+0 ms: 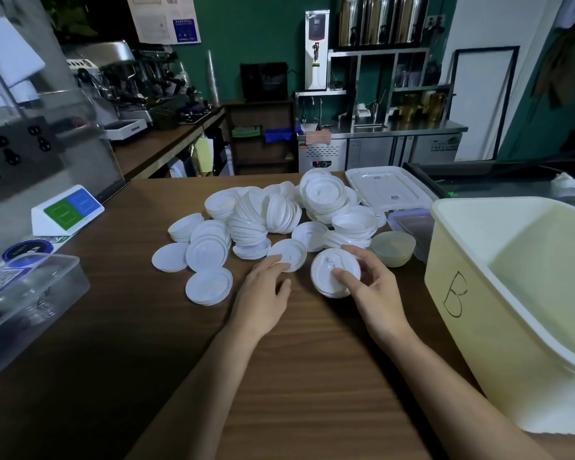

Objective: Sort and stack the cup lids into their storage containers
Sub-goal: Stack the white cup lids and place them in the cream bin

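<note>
Now, 2 hands at the near edge of the lid pile (263, 220).
At left a clear tub (30, 303) sits on the counter (279, 376). The left hand (266, 293), fingers loosely spread, touches a flat lid (287, 255); the right hand (372, 293) pinches a tilted lid (334, 272) between thumb and fingers. Bare wood lies open toward the person. At right the bin marked B (478, 293) stands near the right forearm.

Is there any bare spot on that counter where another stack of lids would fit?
The wooden counter is bare near its front edge, around both forearms, and between the clear box and the lid pile. It is crowded behind the left hand and right hand, which holds a lid, and beside the yellow bin.
</note>
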